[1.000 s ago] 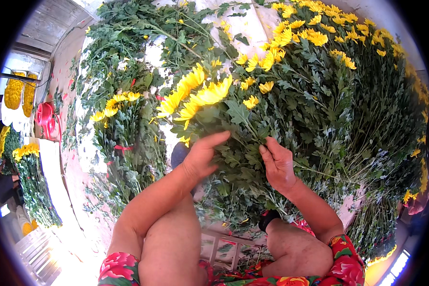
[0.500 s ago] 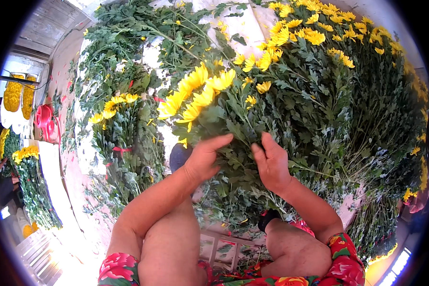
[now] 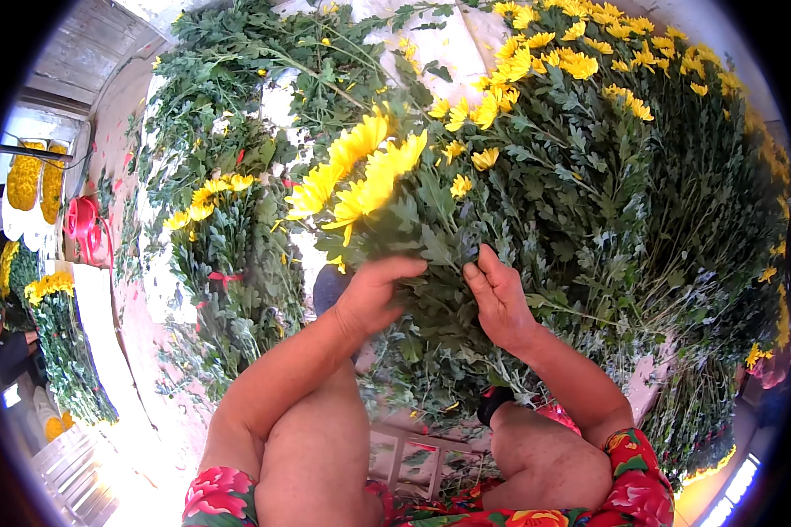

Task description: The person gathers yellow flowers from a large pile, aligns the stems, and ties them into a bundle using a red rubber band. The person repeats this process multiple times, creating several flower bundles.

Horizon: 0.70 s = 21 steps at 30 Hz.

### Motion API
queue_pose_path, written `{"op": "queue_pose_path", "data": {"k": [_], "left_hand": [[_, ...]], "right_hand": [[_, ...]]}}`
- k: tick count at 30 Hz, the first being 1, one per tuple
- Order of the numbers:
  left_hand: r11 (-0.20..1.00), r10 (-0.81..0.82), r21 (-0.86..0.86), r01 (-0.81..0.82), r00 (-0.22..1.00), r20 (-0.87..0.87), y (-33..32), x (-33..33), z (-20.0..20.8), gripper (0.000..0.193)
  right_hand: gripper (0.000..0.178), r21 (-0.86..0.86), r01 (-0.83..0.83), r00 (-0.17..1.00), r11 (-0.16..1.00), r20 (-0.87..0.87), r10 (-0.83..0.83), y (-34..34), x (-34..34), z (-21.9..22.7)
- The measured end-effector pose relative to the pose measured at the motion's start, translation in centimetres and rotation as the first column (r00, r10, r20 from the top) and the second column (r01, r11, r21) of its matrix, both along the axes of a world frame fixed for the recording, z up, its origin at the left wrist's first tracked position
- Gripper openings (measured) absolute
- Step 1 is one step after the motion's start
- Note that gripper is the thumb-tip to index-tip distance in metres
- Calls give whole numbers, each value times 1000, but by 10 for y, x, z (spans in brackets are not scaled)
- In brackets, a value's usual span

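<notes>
A bunch of yellow chrysanthemums [image 3: 366,176] with leafy green stems rises between my hands, its heads tilted to the far left. My left hand [image 3: 375,294] is wrapped round the stems from the left, thumb laid across the leaves below the blooms. On the other side my right hand [image 3: 498,299] is closed, thumb and fingertips pressed together at the leaves of the bunch. Whether a single stem is pinched there is hidden. Beside my right hand lies a big heap of chrysanthemum stems [image 3: 589,193], yellow heads toward the back.
To the left lies a smaller chrysanthemum bunch [image 3: 228,237] with a red tie [image 3: 225,277]. Loose greenery [image 3: 228,61] covers the back left. A red object [image 3: 83,220] and another bunch [image 3: 66,342] are at far left. A metal frame [image 3: 417,452] shows between my legs.
The bunch in my left hand has shifted and turned slightly to the left. My right hand has moved slightly left, its fingertips still at the leaves.
</notes>
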<state>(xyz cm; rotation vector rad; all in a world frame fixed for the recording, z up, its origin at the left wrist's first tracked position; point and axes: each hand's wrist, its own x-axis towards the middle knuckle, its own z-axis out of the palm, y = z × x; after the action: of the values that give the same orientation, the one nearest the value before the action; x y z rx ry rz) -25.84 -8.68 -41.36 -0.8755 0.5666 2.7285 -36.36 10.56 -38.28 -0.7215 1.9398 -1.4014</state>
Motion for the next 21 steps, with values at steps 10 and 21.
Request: {"op": "queue_pose_path", "data": {"k": [10,21], "left_hand": [[981,127,-168,-101,980,155,18,-4,4,32],[984,170,17,-175,971,166,-23,45,-3,34]], "right_hand": [[13,335,-118,922,935,-313,229,-19,16,4],[28,360,-137,659,923,-663,356,42,-5,-69]]}}
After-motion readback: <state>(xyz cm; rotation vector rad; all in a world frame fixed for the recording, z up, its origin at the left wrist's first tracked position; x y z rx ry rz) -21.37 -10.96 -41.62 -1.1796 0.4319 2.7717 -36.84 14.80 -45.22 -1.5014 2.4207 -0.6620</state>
